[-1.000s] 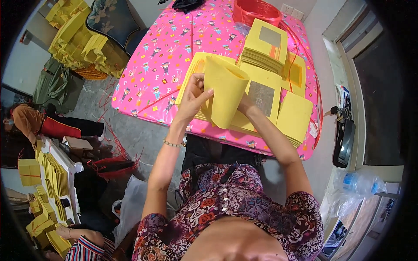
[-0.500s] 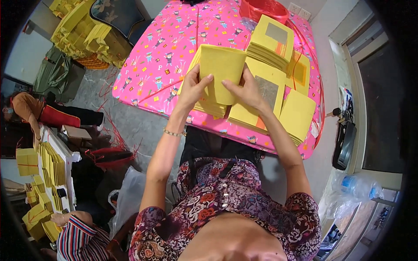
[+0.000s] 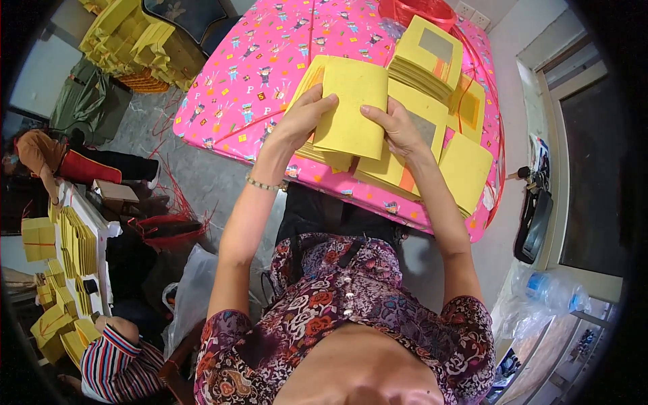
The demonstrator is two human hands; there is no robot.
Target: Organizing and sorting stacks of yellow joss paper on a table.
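Between my two hands is a folded yellow paper sheet [image 3: 354, 111], raised over the pink table cover. My left hand [image 3: 304, 121] grips its left edge with the thumb on top. On the opposite edge, my right hand [image 3: 399, 128] pinches it the same way, thumb across the face. Under the sheet lies a stack of yellow paper [image 3: 329, 158], mostly hidden. Right beside it sits another stack [image 3: 388, 174] with a grey patch on top, partly covered by my right hand. A taller yellow stack [image 3: 422, 61], also with a grey patch, stands behind.
A pink patterned cover [image 3: 243, 74] spreads over the table. More yellow paper [image 3: 467, 172] lies by its right edge, near red straps and a red plastic basket [image 3: 422, 12]. At left, two other people work around a white table [image 3: 101, 263] bearing yellow bundles. Red strapping [image 3: 172, 229] litters the floor.
The sheet in my hands has tilted and come slightly nearer, its face now broader to view. My right hand has shifted a little to the right. The view has moved slightly.
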